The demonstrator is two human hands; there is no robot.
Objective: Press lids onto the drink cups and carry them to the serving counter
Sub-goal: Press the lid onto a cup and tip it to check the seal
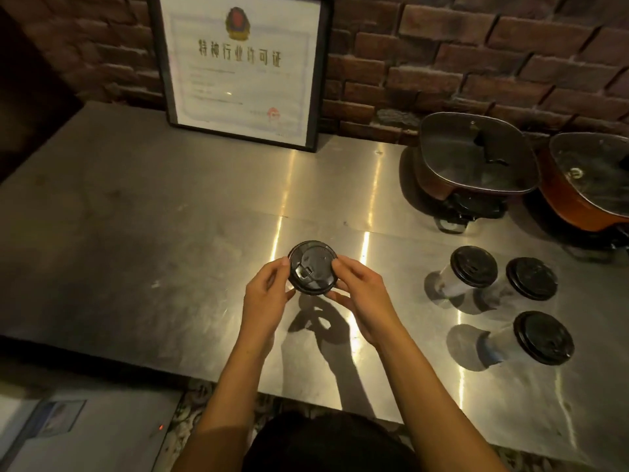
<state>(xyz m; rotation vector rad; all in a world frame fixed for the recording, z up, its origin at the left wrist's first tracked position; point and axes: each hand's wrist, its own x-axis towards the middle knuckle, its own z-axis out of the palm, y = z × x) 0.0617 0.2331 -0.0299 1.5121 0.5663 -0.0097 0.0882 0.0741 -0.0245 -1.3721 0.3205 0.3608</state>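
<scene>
A black drink lid (312, 268) sits at the middle of the steel counter (143, 212), on a cup hidden beneath it. My left hand (267, 296) grips the lid's left rim, thumb on top. My right hand (362, 294) pinches the right rim in the same way. Three clear cups with black lids stand to the right: one at the back (473, 267), one further right (531, 278), one nearer me (543, 337).
Two lidded electric pots (476, 158) (592, 182) stand at the back right against the brick wall. A framed certificate (240, 66) leans on the wall at the back. A lower grey surface (85, 434) lies at the front left.
</scene>
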